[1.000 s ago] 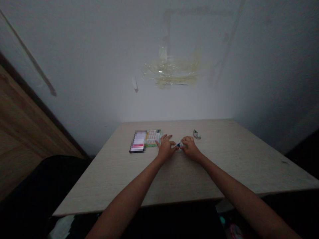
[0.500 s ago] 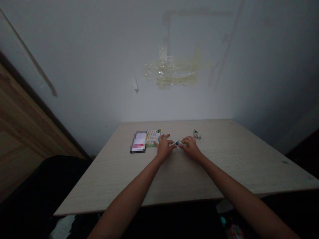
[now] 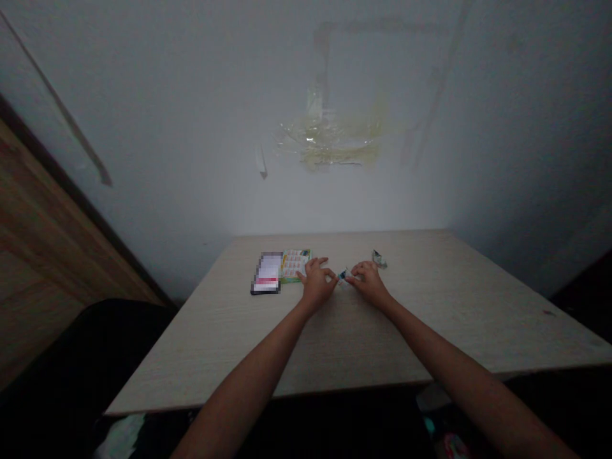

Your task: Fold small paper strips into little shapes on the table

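Between my two hands, just above or on the table, is a small folded piece of printed paper, white with dark blue. My left hand pinches its left side between thumb and forefinger, the other fingers spread. On its right side, my right hand grips it with thumb and fingertips. Just beyond my right hand lies another small folded paper piece. A printed booklet or card with rows of small pictures lies left of my left hand, which partly covers its right edge.
A phone with a lit, blurred screen lies beside the booklet's left edge. The pale wooden table meets a wall with old tape on it. Dark furniture stands at the left.
The folded paper between my fingertips has turned slightly, and its blue patch shows more. My hands have barely moved; the whole view has shifted slightly.
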Available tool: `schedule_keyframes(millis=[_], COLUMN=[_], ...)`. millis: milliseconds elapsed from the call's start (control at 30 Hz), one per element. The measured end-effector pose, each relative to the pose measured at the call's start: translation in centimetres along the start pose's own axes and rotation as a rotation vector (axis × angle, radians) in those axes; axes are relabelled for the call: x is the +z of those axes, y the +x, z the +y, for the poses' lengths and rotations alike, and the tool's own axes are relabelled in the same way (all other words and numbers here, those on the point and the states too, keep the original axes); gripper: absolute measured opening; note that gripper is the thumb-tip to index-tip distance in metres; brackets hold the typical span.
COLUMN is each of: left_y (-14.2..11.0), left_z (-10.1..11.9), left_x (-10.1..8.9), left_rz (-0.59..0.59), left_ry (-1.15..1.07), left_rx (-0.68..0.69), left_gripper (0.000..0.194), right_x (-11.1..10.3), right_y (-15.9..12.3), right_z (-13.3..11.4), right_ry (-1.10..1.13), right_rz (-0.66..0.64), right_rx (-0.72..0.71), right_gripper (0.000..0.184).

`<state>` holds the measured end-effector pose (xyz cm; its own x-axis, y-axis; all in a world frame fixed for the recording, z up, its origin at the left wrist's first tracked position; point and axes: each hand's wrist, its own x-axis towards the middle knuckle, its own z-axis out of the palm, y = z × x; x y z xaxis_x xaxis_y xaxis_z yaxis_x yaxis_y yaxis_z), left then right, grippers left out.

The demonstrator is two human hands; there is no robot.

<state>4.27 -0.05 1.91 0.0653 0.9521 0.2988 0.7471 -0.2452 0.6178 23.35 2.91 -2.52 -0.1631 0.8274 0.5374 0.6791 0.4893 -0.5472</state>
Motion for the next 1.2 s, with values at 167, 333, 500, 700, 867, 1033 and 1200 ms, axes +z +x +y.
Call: schedule_keyframes(millis=[167, 333, 500, 700, 867, 1033, 1200], left_y=[0.2, 0.1, -0.1, -0.2, -0.1, -0.3, -0.4], left_z=[-0.4, -0.4, -0.2, -0.1, -0.6, -0.5, -0.3], left_x=[-0.2, -0.4, -0.4, -0.9, -0.8, -0.9, -1.2], left_rz=[0.012, 0.046, 0.064, 0.102, 0.101, 0.076, 0.071], left_ry=[0.002, -0.005, -0.029, -0.010, 0.008, 0.079, 0.111], left_rx=[-0.038, -0.069, -0.064, -0.066, -0.072, -0.053, -0.064], left_gripper=[0.007, 0.005, 0.006, 0.004, 0.006, 0.014, 0.023], right_x=[-0.2, -0.2, -0.1, -0.2, -0.3, -0.6, -1.3], right_y=[0.2, 0.1, 0.1, 0.2, 0.2, 0.1, 0.0], right_z=[0.5, 0.4, 0.4, 0.6, 0.5, 0.1, -0.2], right_ry=[0.026, 0.035, 0.022, 0.060, 0.065, 0.045, -0.001], right_rz=[0.057, 0.047, 0.012, 0.017, 0.049, 0.060, 0.136], right_rx=[0.093, 0.091, 0.071, 0.053, 0.058, 0.019, -0.019], right_gripper=[0.036, 0.034, 0.030, 0.022, 0.018, 0.020, 0.024])
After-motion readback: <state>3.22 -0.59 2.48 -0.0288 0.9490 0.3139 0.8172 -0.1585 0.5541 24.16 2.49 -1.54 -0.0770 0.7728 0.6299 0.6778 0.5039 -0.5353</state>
